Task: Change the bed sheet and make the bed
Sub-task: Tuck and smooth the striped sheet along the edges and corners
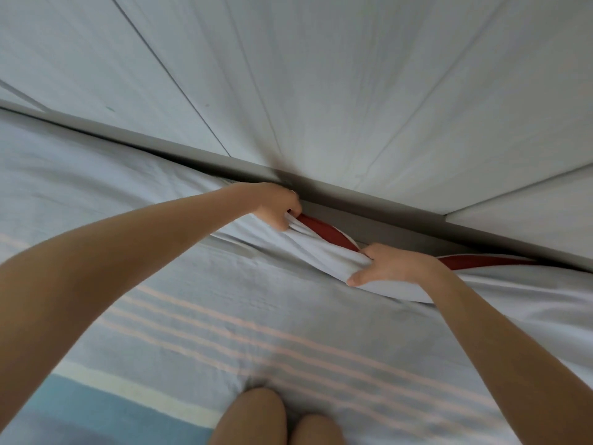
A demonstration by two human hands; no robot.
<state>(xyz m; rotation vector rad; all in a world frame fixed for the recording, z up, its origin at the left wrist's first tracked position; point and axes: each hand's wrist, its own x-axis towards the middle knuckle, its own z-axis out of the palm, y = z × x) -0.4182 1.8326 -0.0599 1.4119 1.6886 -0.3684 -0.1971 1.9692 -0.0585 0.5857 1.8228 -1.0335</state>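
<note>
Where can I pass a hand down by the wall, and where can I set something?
Pass: the grey ledge between the red edge and the wall, between the left hand and right hand. Left of the left hand the sheet hugs the ledge: crowded. Set down: flat sheet between the forearms, ahead of the knees.

Bed (475,263): striped sheet (224,332) spread over it
</note>
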